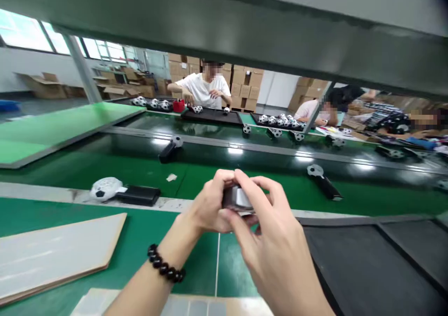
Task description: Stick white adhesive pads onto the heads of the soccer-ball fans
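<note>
Both my hands meet over the green bench, closed around one small dark block with a shiny grey face [237, 199]. My left hand [209, 205], with a black bead bracelet [164, 265] on its wrist, grips the block from the left. My right hand [269, 227] pinches it from the right, thumb and fingers over its top. On the bench edge to the left lie a white football-patterned piece [105, 188] and a black flat box [139, 195].
A pale board [52, 255] lies at left, a dark mat [371, 264] at right. A green conveyor [245, 166] carries black holders with football balls [322, 178]. Across it, seated people work at black trays of small footballs [280, 121]. Cardboard boxes are stacked behind.
</note>
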Demonstrator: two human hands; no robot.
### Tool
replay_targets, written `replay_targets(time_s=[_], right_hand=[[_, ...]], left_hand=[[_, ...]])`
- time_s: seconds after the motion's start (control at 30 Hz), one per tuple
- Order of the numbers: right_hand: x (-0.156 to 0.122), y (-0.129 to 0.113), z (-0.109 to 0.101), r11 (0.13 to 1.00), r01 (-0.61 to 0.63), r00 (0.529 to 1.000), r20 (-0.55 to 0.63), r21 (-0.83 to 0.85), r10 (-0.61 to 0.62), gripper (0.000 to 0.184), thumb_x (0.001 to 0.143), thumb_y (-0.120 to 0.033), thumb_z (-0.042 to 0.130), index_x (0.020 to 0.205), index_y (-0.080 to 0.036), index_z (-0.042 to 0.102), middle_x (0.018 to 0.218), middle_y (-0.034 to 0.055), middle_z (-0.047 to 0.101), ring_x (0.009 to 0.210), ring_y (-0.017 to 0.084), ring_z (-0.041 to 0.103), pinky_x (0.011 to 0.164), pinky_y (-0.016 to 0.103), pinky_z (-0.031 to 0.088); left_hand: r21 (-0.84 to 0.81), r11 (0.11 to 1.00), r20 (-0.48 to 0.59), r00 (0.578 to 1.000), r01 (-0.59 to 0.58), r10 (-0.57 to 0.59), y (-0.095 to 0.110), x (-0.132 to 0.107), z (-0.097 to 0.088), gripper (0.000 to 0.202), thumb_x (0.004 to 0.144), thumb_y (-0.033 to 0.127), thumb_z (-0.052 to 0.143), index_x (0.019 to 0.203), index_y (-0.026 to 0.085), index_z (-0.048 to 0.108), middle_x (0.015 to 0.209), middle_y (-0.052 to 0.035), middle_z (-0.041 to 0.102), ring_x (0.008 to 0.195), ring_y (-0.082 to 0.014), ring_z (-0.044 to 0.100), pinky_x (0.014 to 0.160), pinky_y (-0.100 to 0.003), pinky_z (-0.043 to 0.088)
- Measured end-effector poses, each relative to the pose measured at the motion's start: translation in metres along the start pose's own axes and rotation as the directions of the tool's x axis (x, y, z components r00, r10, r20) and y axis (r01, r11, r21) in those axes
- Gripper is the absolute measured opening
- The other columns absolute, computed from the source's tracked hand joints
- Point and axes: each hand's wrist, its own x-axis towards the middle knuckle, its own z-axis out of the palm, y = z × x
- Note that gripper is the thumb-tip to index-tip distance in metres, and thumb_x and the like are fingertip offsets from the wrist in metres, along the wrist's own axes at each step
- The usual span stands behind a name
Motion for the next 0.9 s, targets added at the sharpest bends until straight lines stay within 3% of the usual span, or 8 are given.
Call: replay_targets(time_s=[0.1,0.17,0.3,0.47,0.63,0.77,0.83,0.9], right_hand=[[0.004,0.019,0.017,0.999,-0.05,0.998,0.038,0.009,0.05,0.034,0.095,-0.021,0.054,0.128,-0.028,0.059,0.118,0.008,0.069,0.087,0.023,0.074,0.056,0.028,0.058],[0.01,0.038,0.032,0.992,-0.122,0.992,0.036,-0.014,0.123,0.031,0.094,-0.024,0.057,0.125,-0.023,0.06,0.118,0.0121,0.069,0.095,0.028,0.073,0.064,0.033,0.06],[0.019,0.071,0.056,0.945,-0.308,0.945,0.078,-0.113,0.318,0.03,0.096,-0.023,0.061,0.126,-0.015,0.059,0.127,0.0165,0.063,0.097,0.028,0.07,0.072,0.04,0.06],[-0.016,0.073,0.041,0.889,-0.406,0.82,0.346,-0.211,0.456,0.027,0.099,-0.026,0.065,0.123,-0.016,0.062,0.114,0.0075,0.069,0.094,0.022,0.069,0.083,0.043,0.058],[-0.094,0.037,-0.013,0.887,-0.433,0.705,0.552,-0.162,0.445,0.016,0.098,-0.019,0.056,0.085,-0.021,0.066,0.076,-0.0005,0.072,0.069,0.019,0.07,0.058,0.027,0.052],[-0.169,0.017,-0.038,0.882,-0.443,0.708,0.539,-0.163,0.455,0.02,0.099,-0.022,0.049,0.087,-0.024,0.065,0.078,0.0007,0.072,0.058,0.018,0.07,0.049,0.026,0.05],[-0.197,0.013,-0.039,0.885,-0.438,0.719,0.53,-0.157,0.45,0.011,0.096,-0.026,0.054,0.097,-0.025,0.065,0.088,0.0033,0.073,0.066,0.02,0.074,0.049,0.024,0.053],[-0.214,0.01,-0.035,0.883,-0.436,0.728,0.508,-0.174,0.46,0.012,0.095,-0.025,0.055,0.102,-0.025,0.064,0.093,0.0061,0.073,0.073,0.021,0.076,0.05,0.023,0.055]], left_hand=[[0.106,0.975,0.073,0.976,0.197,-0.205,-0.011,-0.002,0.009,0.068,0.076,0.039,0.077,0.126,0.021,0.033,0.107,-0.0097,0.068,0.086,-0.021,0.071,0.071,-0.03,0.057],[0.2,0.948,0.117,0.955,0.247,-0.274,-0.021,0.0,-0.009,0.062,0.077,0.036,0.076,0.126,0.02,0.042,0.118,-0.0129,0.066,0.098,-0.0238,0.07,0.081,-0.033,0.059],[0.44,0.81,0.146,0.859,0.388,-0.491,-0.036,-0.01,-0.087,0.043,0.073,0.034,0.077,0.111,0.019,0.064,0.12,-0.0117,0.067,0.113,-0.031,0.064,0.098,-0.043,0.052],[0.635,0.592,0.1,0.707,0.496,-0.7,-0.044,-0.056,-0.159,0.029,0.061,0.013,0.074,0.089,0.014,0.068,0.069,0.0038,0.059,0.07,-0.0173,0.055,0.079,-0.03,0.048],[0.667,0.564,-0.006,0.76,0.487,-0.65,-0.046,-0.077,-0.17,0.021,0.068,0.019,0.073,0.088,0.02,0.066,0.068,0.0059,0.052,0.066,-0.0151,0.045,0.072,-0.023,0.034],[0.595,0.572,-0.265,0.809,0.565,-0.524,-0.039,-0.061,-0.169,0.036,0.06,0.033,0.077,0.092,0.023,0.065,0.071,0.0045,0.052,0.068,-0.0178,0.046,0.07,-0.027,0.033],[0.437,0.679,-0.378,0.805,0.59,-0.457,-0.027,-0.044,-0.154,0.039,0.063,0.032,0.071,0.1,0.024,0.067,0.08,0.0041,0.059,0.075,-0.019,0.053,0.073,-0.031,0.04],[-0.046,0.882,-0.518,0.743,0.469,-0.423,-0.01,-0.022,-0.126,0.034,0.051,0.017,0.075,0.084,0.02,0.068,0.074,0.0052,0.064,0.073,-0.0186,0.06,0.074,-0.035,0.047]])
